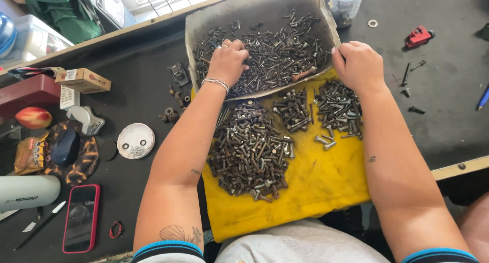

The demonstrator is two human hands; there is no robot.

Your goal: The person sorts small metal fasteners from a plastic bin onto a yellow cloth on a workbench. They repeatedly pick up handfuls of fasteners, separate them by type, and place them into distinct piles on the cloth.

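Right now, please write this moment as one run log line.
left hand: in tray, on loose bolts | right hand: at tray edge, fingers curled | yellow cloth: sorted bolt piles

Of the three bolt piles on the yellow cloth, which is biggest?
The left pile, beside the left forearm: it spreads far wider than the middle pile and the right pile.

My left hand point(227, 60) digs into the bolts in the grey tray point(204, 23) at upper centre; my right hand point(359, 65) pinches 1 small piece above the yellow cloth point(316, 186).
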